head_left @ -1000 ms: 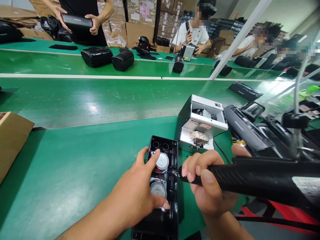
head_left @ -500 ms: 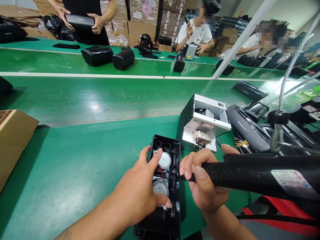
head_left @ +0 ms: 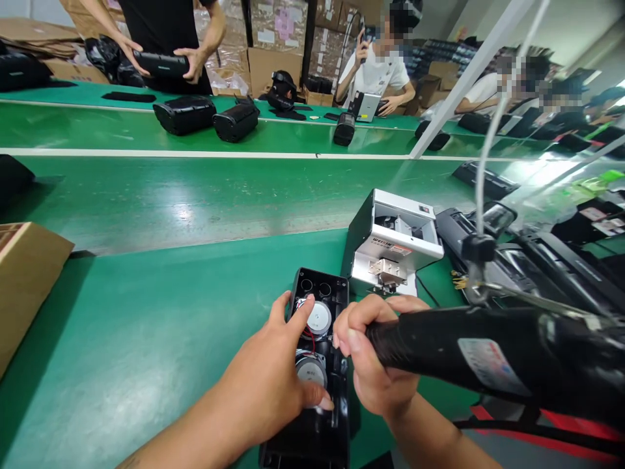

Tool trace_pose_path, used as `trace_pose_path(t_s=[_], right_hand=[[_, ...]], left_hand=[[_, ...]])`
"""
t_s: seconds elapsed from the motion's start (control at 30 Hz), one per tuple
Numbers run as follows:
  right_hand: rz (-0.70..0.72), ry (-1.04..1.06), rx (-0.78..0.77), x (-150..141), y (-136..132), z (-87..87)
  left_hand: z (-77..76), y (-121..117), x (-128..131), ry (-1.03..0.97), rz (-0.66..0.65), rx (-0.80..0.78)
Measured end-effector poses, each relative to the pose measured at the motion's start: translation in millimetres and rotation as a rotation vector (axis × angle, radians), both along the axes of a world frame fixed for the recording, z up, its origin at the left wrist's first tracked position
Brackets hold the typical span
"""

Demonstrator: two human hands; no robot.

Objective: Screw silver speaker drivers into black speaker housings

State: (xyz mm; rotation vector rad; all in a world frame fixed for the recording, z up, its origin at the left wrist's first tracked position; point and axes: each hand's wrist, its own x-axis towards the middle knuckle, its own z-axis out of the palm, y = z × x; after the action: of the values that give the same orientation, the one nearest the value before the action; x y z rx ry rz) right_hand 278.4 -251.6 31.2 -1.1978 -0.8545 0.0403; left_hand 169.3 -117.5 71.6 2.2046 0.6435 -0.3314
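Note:
A black speaker housing [head_left: 322, 426] lies lengthwise on the green bench, its inside facing up, with two round speaker drivers [head_left: 319, 318] and thin red wires in it. Across it spreads my left hand [head_left: 273, 361], fingers at the left edge and thumb over the lower driver, gripping the housing. My right hand [head_left: 378, 365] is wrapped round the front of a black electric screwdriver [head_left: 439, 342] hanging from a cable. The tool points left at the housing's right side; its tip is hidden behind my fingers.
A silver and black screw feeder [head_left: 393, 251] stands just beyond the housing. Several dark speaker parts [head_left: 556, 267] are piled at right, and a cardboard box [head_left: 29, 280] sits at left. Across the green conveyor [head_left: 195, 195], co-workers handle similar speakers.
My right hand and the screwdriver have shifted left, closer over the housing, and the hanging cable has swung left with them. My left hand stays on the housing.

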Motion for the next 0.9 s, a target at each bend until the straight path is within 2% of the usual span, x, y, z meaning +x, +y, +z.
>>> trace_pose_path(t_s=[0.1, 0.17, 0.23, 0.33, 0.37, 0.43, 0.5, 0.57, 0.67, 0.73, 0.8, 0.9], right_hand=[[-0.040, -0.021, 0.007, -2.3, 4.4, -0.8], [-0.072, -0.042, -0.010, -0.5, 7.3, 7.8], [-0.110, -0.049, 0.033, 7.3, 7.0, 24.5], [-0.192, -0.040, 0.280, 32.7, -2.6, 56.6], [-0.246, -0.068, 0.361, 43.9, -7.0, 65.9], [-0.373, -0.192, 0.405, 67.4, -14.3, 77.8], [-0.440, -0.298, 0.364, 86.6, -16.9, 79.6], [-0.446, -0.341, 0.290, 97.3, -14.6, 74.4], [-0.438, -0.310, 0.176, 98.6, -7.3, 66.0], [-0.441, -0.260, 0.135, 94.8, -4.0, 65.9], [-0.385, -0.167, 0.094, 88.9, -4.3, 70.3], [-0.195, 0.046, 0.051, 72.2, -11.5, 80.7]], left_hand=[[-7.9, 0.9, -0.9, -0.040, 0.014, -0.018], [-16.6, 2.9, -2.0, -0.055, 0.034, -0.017], [-25.6, 6.4, -2.5, -0.065, 0.043, -0.002], [-35.8, 12.5, -1.2, -0.095, 0.053, 0.050], [-38.1, 14.6, -0.2, -0.115, 0.075, 0.076], [-42.2, 18.7, 2.1, -0.167, 0.147, 0.140], [-46.4, 22.0, 3.6, -0.216, 0.207, 0.196], [-50.5, 22.8, 3.3, -0.251, 0.217, 0.228], [-52.2, 17.6, -0.4, -0.295, 0.175, 0.203], [-48.0, 12.3, -2.8, -0.289, 0.152, 0.145], [-40.9, 8.3, -3.5, -0.240, 0.137, 0.076], [-30.7, 6.9, -1.9, -0.180, 0.118, 0.007]])
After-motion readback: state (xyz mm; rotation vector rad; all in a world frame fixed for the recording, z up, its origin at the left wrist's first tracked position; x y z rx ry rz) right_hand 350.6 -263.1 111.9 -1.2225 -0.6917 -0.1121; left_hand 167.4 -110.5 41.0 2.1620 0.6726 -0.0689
